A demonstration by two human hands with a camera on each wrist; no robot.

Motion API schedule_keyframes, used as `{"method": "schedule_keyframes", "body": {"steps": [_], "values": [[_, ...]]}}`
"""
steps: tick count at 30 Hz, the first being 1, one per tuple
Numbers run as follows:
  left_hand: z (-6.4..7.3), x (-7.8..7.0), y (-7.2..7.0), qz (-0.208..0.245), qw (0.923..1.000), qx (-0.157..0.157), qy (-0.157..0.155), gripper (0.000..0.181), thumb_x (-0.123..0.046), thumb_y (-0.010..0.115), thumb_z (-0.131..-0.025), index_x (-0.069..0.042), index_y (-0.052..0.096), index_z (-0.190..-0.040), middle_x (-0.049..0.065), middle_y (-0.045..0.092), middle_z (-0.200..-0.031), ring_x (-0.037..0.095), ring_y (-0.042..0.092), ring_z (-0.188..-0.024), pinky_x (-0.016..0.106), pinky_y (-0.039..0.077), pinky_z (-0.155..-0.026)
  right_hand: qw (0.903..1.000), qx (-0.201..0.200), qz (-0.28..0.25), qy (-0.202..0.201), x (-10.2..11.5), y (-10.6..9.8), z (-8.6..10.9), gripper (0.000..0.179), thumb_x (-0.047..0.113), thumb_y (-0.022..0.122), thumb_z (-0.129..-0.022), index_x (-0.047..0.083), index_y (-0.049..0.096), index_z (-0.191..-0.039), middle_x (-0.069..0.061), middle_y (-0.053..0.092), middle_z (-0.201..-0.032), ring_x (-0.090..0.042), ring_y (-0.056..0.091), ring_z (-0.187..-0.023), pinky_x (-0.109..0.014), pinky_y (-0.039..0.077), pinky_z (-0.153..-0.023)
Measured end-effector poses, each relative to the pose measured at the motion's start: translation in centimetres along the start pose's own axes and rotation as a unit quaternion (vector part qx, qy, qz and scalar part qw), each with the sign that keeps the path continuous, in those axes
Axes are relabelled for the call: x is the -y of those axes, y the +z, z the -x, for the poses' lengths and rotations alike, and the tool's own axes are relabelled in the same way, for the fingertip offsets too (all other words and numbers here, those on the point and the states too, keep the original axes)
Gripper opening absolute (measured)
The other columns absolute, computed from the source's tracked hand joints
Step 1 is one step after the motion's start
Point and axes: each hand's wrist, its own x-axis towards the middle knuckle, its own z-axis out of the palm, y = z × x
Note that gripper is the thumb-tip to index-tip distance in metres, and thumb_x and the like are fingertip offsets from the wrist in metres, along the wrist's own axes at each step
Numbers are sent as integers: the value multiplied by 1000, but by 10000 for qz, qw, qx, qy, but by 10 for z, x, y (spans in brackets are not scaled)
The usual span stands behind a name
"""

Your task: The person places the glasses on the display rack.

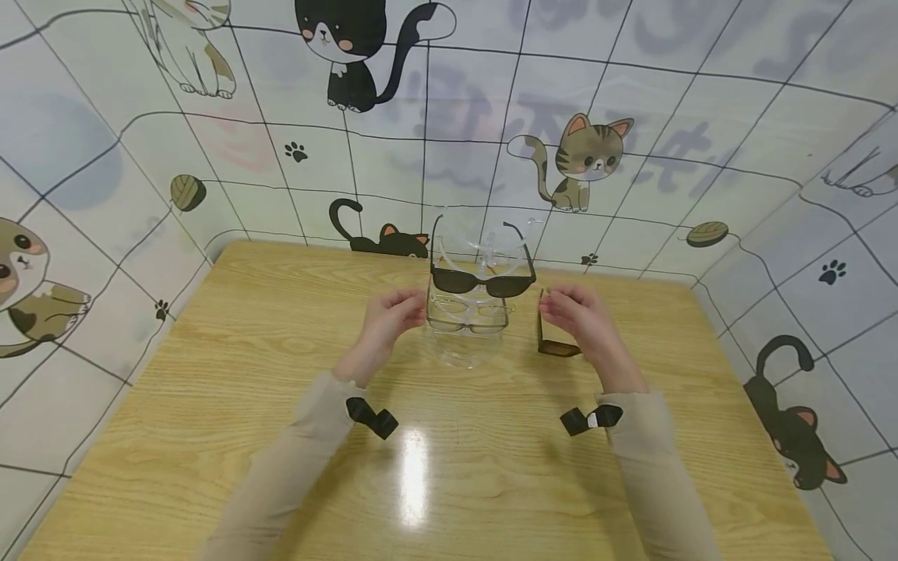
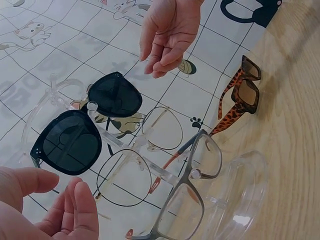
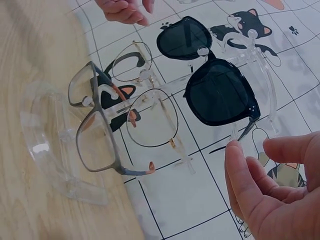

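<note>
A clear display stand (image 1: 459, 362) holds three pairs of eyewear one above another. Black sunglasses (image 1: 456, 280) sit on top, thin round wire-rimmed glasses (image 3: 152, 117) in the middle, and grey-framed glasses (image 2: 182, 182) lowest. My left hand (image 1: 386, 319) is at the stand's left side, thumb and fingers apart with nothing between them. On the other side, my right hand (image 1: 585, 323) is near the sunglasses' temple arm, fingers loosely bent and holding nothing. Tortoiseshell sunglasses (image 2: 247, 92) stand on the table, partly hidden behind my right hand in the head view.
The wooden table (image 1: 477, 467) meets a cat-patterned, grid-lined backdrop (image 1: 463, 101) at its back edge and sides. Black straps with small blocks (image 1: 372, 417) circle both wrists over beige sleeves (image 1: 281, 467).
</note>
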Motion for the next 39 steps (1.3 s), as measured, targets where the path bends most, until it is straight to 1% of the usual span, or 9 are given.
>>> {"method": "schedule_keyframes", "body": {"steps": [5, 8, 11, 18, 23, 25, 27, 32, 39], "values": [[4, 7, 2, -105, 9997, 195, 79, 30, 0, 58, -90, 17, 53, -114, 1, 62, -74, 7, 59, -61, 17, 53, -61, 9999, -139, 8, 88, -9, -7, 12, 15, 13, 55, -95, 3, 53, -106, -1, 65, -90, -11, 64, -85, -21, 53, -79], [7, 13, 4, -200, 9994, 266, 61, 32, 0, 57, -90, 18, 52, -116, 1, 62, -76, 6, 59, -62, 17, 53, -62, 9998, -179, -23, 124, -15, -11, 18, 15, 14, 56, -95, 4, 53, -106, -1, 65, -91, -12, 64, -87, -22, 53, -81], [8, 21, 7, -284, 9992, 284, 14, 29, 0, 58, -90, 17, 54, -113, 0, 62, -77, 6, 60, -62, 17, 54, -62, 9997, -196, -79, 147, -20, -16, 23, 16, 14, 56, -95, 4, 52, -107, -1, 65, -92, -12, 65, -88, -23, 53, -82], [11, 37, 18, -302, 9990, 312, -105, 21, 2, 59, -88, 13, 58, -106, -1, 62, -72, 8, 59, -62, 17, 53, -60, 9992, -236, -245, 190, -27, -25, 34, 32, 12, 56, -95, -8, 45, -117, -1, 65, -91, -12, 66, -86, -23, 53, -81], [13, 45, 24, -287, 9988, 381, -109, 21, 3, 59, -88, 15, 57, -105, 1, 61, -72, 7, 59, -60, 17, 53, -58, 9990, -307, -249, 204, -33, -30, 40, 21, 12, 56, -95, -1, 52, -111, -1, 66, -91, -12, 66, -85, -24, 53, -81], [14, 47, 26, -362, 9984, 431, -84, 23, 3, 59, -88, 16, 57, -107, 1, 61, -73, 7, 59, -60, 17, 53, -59, 9990, -310, -258, 172, -35, -33, 42, 13, 12, 56, -95, 5, 55, -106, -2, 66, -91, -12, 66, -85, -24, 53, -81], [15, 50, 29, -460, 9978, 474, -59, 25, 2, 59, -88, 16, 57, -108, 1, 62, -73, 7, 59, -61, 18, 53, -60, 9989, -328, -295, 165, -36, -36, 43, 10, 12, 56, -95, 7, 56, -104, -2, 66, -91, -12, 66, -85, -24, 53, -82], [16, 55, 36, -591, 9969, 515, -8, 23, 1, 61, -87, 13, 61, -106, 2, 63, -74, 7, 60, -60, 18, 53, -59, 9982, -407, -371, 221, -38, -44, 47, 9, 12, 56, -95, 8, 57, -103, -2, 66, -90, -11, 66, -84, -23, 54, -81], [13, 62, 50, -665, 9958, 631, 29, 23, 4, 60, -86, 15, 61, -106, 10, 65, -79, 7, 60, -59, 21, 55, -60, 9971, -521, -504, 232, -42, -60, 55, 10, 9, 56, -95, 7, 56, -104, -3, 66, -91, -12, 66, -86, -22, 53, -81]]}}
